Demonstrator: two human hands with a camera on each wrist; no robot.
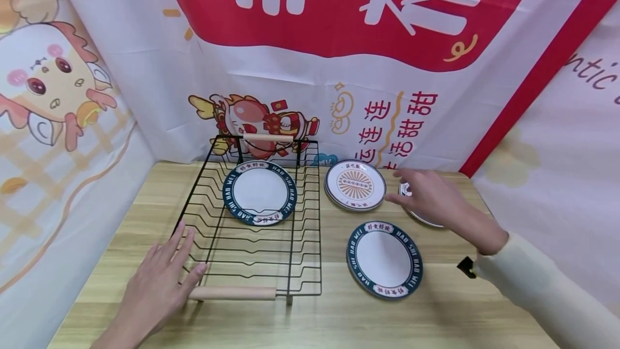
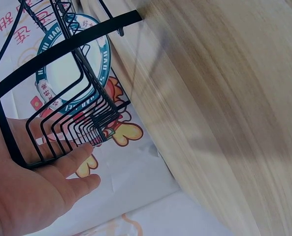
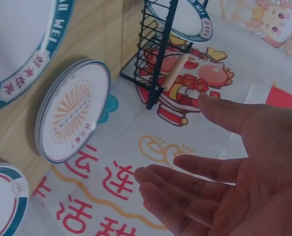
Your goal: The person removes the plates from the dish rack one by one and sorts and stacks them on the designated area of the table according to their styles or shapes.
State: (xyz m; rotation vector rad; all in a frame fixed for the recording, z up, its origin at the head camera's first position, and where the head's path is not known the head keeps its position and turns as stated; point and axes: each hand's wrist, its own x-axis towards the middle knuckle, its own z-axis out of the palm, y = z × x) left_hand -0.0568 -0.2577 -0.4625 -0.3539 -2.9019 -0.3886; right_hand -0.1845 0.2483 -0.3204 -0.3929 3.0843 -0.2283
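Note:
A black wire dish rack (image 1: pixel 321 241) with light wooden handles (image 1: pixel 237 293) stands left of centre on the table. One blue-rimmed plate (image 1: pixel 259 193) leans in its far part. My left hand (image 1: pixel 157 281) rests against the rack's near left side; its fingers lie loosely along the wires in the left wrist view. With fingers extended and holding nothing, my right hand (image 1: pixel 431 198) hovers above a white plate (image 1: pixel 423 218), partly covering it in the head view. Left of this hand are a stack of sunburst-patterned plates (image 1: pixel 356 185) and, nearer, another blue-rimmed plate (image 1: pixel 385 263).
The wooden tabletop (image 1: pixel 329 322) ends at a white cloth backdrop (image 1: pixel 290 69) with red lettering and cartoon figures. Cloth also hangs along the left and right sides. A small black tag-like piece (image 1: pixel 466 267) shows beside the right sleeve.

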